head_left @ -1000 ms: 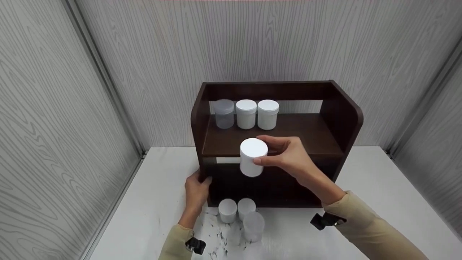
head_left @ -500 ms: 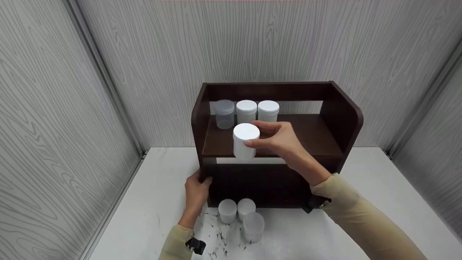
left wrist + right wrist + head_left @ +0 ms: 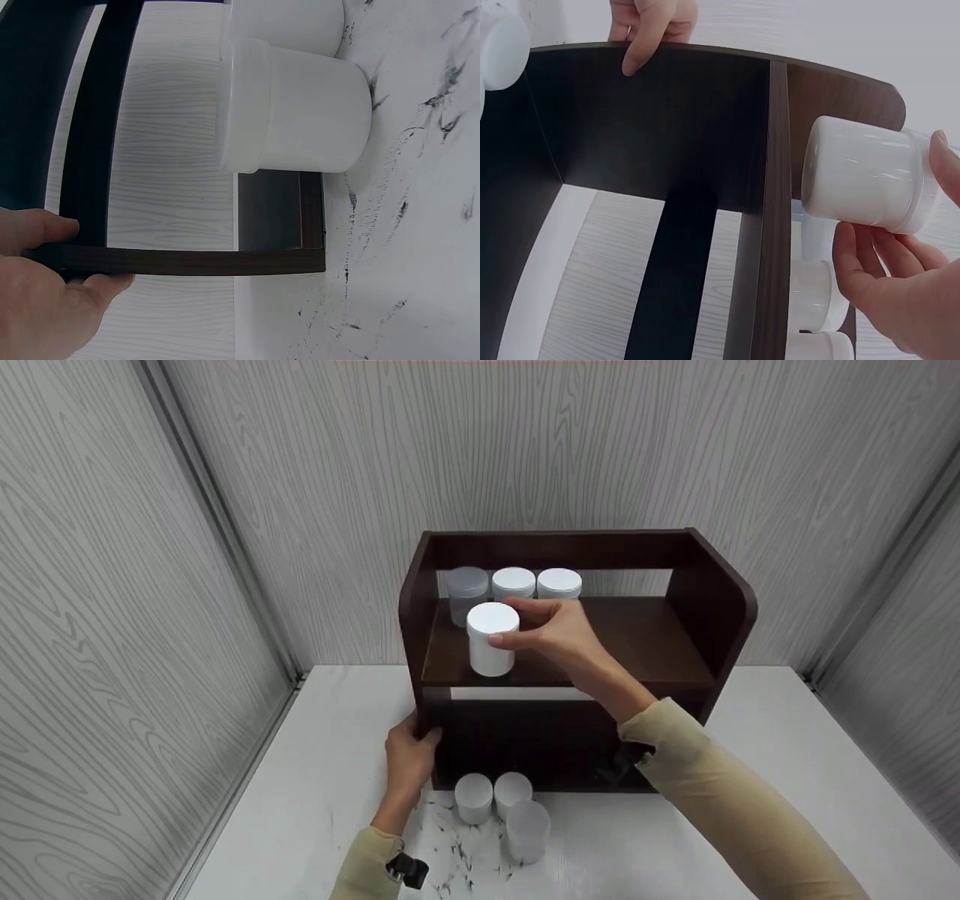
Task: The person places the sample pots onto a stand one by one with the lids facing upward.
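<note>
My right hand (image 3: 559, 634) pinches a white lidded jar (image 3: 492, 649) near its lid, upright over the front left of the shelf unit's upper board (image 3: 637, 641). In the right wrist view, thumb and fingers lie on opposite sides of the jar (image 3: 862, 172). Behind it on that board stand a translucent jar (image 3: 466, 592) and two white jars (image 3: 514, 579), partly hidden by the hand and the held jar. With my left hand (image 3: 409, 754) I grip the left side panel of the dark brown shelf unit (image 3: 411, 637); the left wrist view shows thumb and fingers round the panel's edge (image 3: 187, 262).
On the white table (image 3: 337, 750), two white jars (image 3: 473, 799) and a translucent one (image 3: 527, 829) stand by the unit's lower left front. Dark marks (image 3: 459, 851) streak the tabletop near them. Grey wood-patterned walls (image 3: 562, 450) enclose the back and sides.
My right hand has lifted the white jar up and moved it left, from in front of the shelf to over the upper board's front left. The left hand stays on the side panel.
</note>
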`<state>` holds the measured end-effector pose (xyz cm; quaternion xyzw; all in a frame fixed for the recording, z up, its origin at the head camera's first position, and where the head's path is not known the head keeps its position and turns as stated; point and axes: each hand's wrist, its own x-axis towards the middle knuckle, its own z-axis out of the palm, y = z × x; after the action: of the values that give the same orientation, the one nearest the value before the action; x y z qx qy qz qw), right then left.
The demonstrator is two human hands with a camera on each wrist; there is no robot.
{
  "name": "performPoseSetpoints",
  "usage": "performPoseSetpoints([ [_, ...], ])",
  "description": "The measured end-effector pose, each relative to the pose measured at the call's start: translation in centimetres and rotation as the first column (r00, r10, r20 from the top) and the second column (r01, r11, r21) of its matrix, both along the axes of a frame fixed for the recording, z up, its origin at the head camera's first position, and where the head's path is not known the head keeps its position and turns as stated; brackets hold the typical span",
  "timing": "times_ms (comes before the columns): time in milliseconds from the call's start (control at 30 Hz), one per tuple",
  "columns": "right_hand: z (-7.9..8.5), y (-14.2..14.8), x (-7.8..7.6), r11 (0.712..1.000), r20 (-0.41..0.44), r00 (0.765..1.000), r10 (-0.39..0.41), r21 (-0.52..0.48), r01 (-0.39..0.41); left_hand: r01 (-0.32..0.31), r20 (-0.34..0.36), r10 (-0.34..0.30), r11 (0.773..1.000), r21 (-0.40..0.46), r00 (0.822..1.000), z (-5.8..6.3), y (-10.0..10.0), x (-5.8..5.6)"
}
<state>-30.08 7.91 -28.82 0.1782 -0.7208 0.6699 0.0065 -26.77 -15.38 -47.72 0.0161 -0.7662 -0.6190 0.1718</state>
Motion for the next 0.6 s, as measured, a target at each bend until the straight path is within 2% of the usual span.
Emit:
performPoseSetpoints([
  [200, 0.1, -0.9, -0.9, 0.999, -0.003, 0.999, 0.032, 0.003, -0.032, 0.015, 0.003, -0.015, 1.0, 0.009, 1.0, 0.0, -0.1, 0.0],
  [600, 0.3, -2.4, -2.2, 0.997, 0.025, 0.998, -0.049, 0.063, 0.048, 0.008, -0.028, -0.009, 1.0, -0.006, 1.0, -0.1, 0.0, 0.1],
])
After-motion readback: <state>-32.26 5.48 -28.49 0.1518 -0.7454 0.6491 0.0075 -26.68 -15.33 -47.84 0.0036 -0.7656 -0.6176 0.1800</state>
